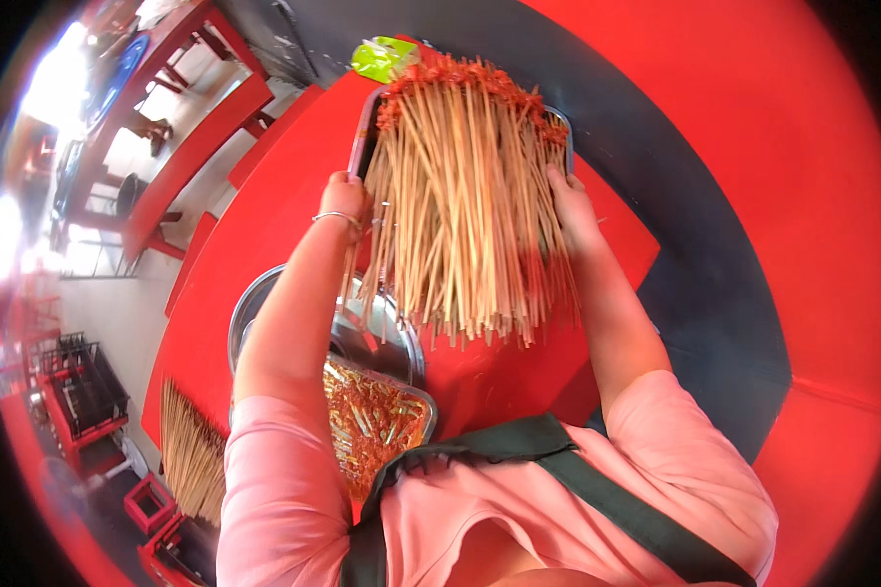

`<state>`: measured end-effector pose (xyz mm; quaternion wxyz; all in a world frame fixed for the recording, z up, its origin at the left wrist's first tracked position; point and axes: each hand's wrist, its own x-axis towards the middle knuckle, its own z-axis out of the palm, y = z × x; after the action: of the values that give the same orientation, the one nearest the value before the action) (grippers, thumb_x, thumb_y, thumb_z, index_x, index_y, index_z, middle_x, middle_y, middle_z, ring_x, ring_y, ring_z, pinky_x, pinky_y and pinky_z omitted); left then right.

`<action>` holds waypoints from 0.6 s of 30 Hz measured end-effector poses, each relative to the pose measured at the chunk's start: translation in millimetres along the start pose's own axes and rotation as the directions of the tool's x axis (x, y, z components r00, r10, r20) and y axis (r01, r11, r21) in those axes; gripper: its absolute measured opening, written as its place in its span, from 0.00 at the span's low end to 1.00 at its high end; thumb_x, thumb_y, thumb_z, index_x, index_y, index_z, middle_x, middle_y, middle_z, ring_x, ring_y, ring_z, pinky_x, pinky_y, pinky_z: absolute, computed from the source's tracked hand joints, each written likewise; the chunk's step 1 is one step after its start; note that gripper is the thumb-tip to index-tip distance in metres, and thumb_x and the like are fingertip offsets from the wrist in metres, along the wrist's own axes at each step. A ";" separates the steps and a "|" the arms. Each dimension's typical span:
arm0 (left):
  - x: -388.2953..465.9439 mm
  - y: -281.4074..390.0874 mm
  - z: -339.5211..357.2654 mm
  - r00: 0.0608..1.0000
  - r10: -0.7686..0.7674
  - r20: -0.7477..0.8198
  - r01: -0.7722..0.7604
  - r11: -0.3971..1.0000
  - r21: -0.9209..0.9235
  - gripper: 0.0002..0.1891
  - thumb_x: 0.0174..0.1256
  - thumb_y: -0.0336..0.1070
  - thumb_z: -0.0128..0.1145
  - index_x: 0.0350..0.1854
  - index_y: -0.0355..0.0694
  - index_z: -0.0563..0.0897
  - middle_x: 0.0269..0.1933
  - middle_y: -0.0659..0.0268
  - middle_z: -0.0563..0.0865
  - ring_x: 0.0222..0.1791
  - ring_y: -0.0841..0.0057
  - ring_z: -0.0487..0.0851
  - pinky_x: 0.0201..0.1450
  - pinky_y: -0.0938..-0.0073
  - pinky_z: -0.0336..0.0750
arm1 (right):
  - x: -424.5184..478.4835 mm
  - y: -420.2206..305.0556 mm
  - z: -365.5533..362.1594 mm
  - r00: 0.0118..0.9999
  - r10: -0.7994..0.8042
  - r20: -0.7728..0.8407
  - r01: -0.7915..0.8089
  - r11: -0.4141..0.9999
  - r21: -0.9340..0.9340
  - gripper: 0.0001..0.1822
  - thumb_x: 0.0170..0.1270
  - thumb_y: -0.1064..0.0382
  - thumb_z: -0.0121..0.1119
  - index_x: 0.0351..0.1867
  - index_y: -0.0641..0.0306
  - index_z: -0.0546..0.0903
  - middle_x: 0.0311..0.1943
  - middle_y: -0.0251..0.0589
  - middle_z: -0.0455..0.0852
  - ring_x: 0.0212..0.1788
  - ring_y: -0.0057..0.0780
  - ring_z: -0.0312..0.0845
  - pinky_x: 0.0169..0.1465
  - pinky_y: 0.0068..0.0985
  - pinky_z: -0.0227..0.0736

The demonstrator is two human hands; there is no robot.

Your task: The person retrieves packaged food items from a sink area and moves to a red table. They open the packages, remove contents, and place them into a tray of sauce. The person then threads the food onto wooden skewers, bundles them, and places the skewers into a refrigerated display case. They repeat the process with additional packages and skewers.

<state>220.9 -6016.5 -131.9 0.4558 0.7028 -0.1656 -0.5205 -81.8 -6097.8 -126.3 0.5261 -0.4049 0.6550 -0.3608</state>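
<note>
A metal tray (367, 132) at the far part of the red table (286, 191) carries a thick heap of skewers (462, 213) with wooden sticks. Their red-coated food ends lie at the far side, and the sticks fan out over the near edge towards me. My left hand (343, 199), with a bracelet at the wrist, grips the tray's left side. At the right side my right hand (574, 205) holds the tray's edge, its thumb up beside the sticks. Both hands' fingers are partly hidden beneath the tray.
Nearer me, a tray of red sauce with green pieces (374, 418) overlaps a round metal lid (338, 323). More skewers (191, 455) stick out at the near left. A green plastic packet (383, 59) lies beyond the heap. Red benches (198, 161) stand left, a dark wall (675, 191) right.
</note>
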 end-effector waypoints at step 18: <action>-102.5 1.6 -45.5 0.917 0.095 -0.388 -0.181 0.965 -0.191 0.08 0.58 0.28 0.44 0.36 0.40 0.76 0.25 0.61 0.77 0.19 0.68 0.73 0.19 0.69 0.66 | 2.4 -54.5 13.3 0.898 -0.299 0.322 0.384 0.891 -0.243 0.29 0.59 0.46 0.57 0.52 0.71 0.76 0.46 0.44 0.81 0.48 0.28 0.75 0.52 0.22 0.67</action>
<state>220.1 -5923.5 -69.1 0.5906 0.7201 -0.0655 -0.3582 -60.8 -6123.0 -80.8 0.4721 -0.6361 0.5399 -0.2846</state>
